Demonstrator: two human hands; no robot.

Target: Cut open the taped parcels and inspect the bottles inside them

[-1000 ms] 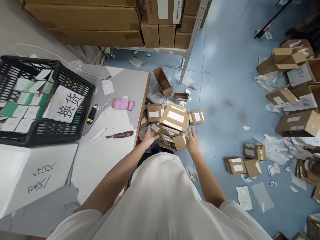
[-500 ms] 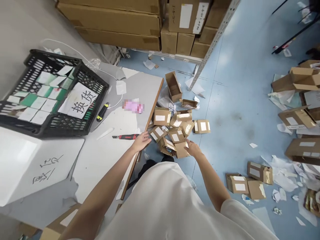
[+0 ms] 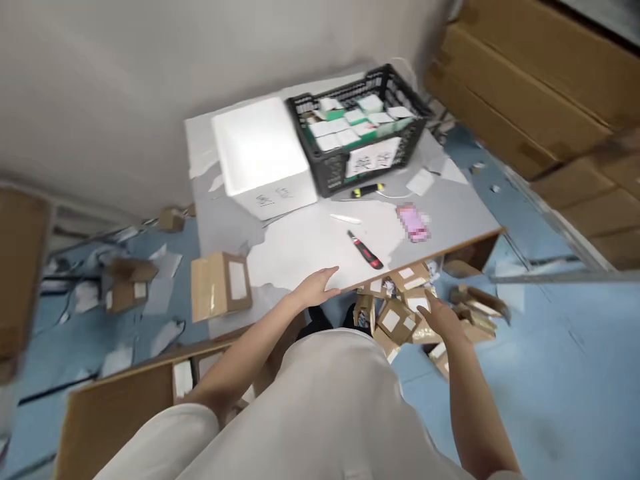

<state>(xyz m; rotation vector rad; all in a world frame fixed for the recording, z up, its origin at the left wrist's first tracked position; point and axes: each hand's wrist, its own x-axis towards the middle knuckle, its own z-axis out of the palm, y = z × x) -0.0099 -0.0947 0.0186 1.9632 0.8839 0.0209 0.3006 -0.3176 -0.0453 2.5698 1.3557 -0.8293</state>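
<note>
My left hand is over the front edge of the table, thumb and fingers apart, with nothing in it. Nearest to it on the tabletop lies a red and black utility knife. My right hand hangs past the edge, above small opened cardboard boxes on the floor; its fingers are apart and hold nothing. Farther back are a thin white strip, a yellow and black cutter and a pink, pixelated object.
A black crate of white and green boxes stands at the back, beside a white bin. One cardboard box sits at the table's left end. Stacked large cartons are at right. Paper scraps and boxes litter the blue floor.
My view has swung left, so the table, crate and white bin now appear nearer the middle. Both hands stay empty; the left remains by the table edge.
</note>
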